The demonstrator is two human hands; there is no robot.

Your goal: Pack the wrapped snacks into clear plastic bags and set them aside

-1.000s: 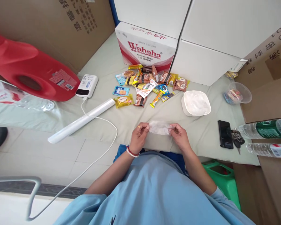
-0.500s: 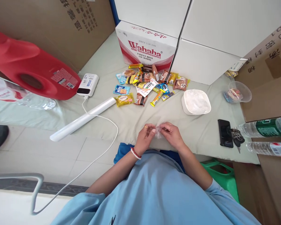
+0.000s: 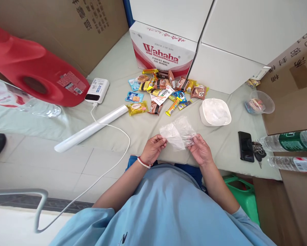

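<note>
In the head view the clear plastic bag, bunched small half a second ago, now spreads with its long axis left to right over the sheet's near edge, pinched by left hand and right hand, its opening too filmy to make out.

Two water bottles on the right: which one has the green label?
The farther bottle, next to the keys; the nearer bottle has a whitish label.

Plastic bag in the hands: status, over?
Left hand and right hand both pinch the clear plastic bag. Bag spread between them. Snack pile beyond, untouched.
</note>
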